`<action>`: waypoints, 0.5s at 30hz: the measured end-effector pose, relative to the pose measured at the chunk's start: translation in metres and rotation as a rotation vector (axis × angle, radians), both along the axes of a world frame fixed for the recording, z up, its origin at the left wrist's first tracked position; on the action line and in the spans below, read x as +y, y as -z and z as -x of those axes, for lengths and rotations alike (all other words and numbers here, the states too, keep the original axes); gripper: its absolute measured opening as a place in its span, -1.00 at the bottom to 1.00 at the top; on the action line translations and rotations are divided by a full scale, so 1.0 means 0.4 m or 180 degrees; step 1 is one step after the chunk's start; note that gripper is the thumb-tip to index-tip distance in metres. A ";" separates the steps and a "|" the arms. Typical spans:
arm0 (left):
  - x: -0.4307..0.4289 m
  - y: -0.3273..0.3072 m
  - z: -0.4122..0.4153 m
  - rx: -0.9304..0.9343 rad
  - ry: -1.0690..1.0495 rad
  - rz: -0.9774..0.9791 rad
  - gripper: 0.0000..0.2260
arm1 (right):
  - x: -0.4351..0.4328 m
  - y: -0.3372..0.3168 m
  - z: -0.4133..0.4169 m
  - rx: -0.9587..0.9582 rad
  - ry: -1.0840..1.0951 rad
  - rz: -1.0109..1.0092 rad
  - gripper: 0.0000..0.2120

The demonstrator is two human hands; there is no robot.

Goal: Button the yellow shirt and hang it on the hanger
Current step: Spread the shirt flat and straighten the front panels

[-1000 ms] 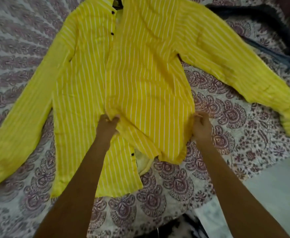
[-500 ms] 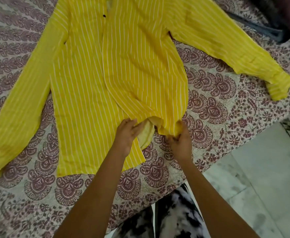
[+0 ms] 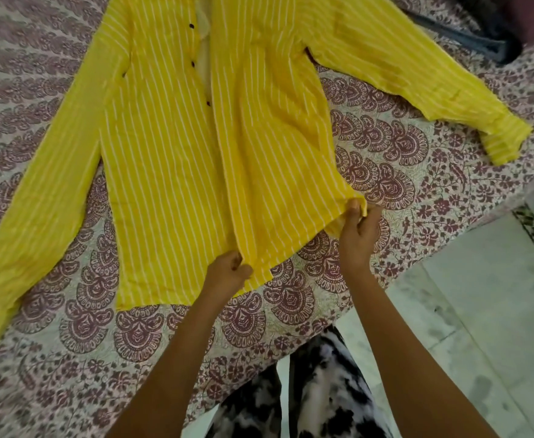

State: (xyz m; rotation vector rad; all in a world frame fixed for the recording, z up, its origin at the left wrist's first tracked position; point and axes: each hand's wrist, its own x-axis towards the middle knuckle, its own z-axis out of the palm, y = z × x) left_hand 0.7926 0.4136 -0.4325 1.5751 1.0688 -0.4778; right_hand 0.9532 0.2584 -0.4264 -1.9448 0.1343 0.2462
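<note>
The yellow shirt [image 3: 177, 147] with thin white stripes lies front up on the bed, sleeves spread to both sides. Its front is unbuttoned; three dark buttons [image 3: 193, 62] show along the left placket near the top. My left hand [image 3: 229, 271] pinches the bottom inner corner of the shirt's right front panel. My right hand [image 3: 359, 229] pinches the same panel's hem at its outer side seam. The panel is stretched flat between both hands. No hanger is in view.
The bedspread [image 3: 386, 172] has a maroon paisley print on pale cloth. A dark strap or garment [image 3: 468, 39] lies at the top right. The bed edge runs diagonally at the lower right, with pale tiled floor [image 3: 480, 327] beyond. Black-and-white trousers [image 3: 319, 390] show below.
The right front panel, bunched and folded before, now lies spread flat over the shirt. My hands moved apart, the right one going out to the side seam. The camera view shifted.
</note>
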 end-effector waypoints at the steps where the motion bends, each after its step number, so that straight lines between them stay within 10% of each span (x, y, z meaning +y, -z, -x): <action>1: -0.005 0.005 0.008 0.0006 0.0064 0.0002 -0.73 | -0.003 0.004 0.010 -0.0036 -0.0078 0.0077 -0.87; 7: 0.040 -0.035 0.019 -0.0457 -0.0819 0.0091 -0.83 | -0.092 0.000 -0.018 -0.0384 -0.2042 0.1777 -0.49; 11: 0.096 -0.068 0.041 -0.0968 -0.1178 0.0171 -0.83 | -0.129 -0.035 -0.082 -0.0893 -0.0434 0.1064 -0.82; 15: 0.075 -0.022 0.052 -0.0317 -0.0134 0.0586 -0.90 | -0.122 -0.039 -0.112 -0.1105 0.0200 0.1243 -0.71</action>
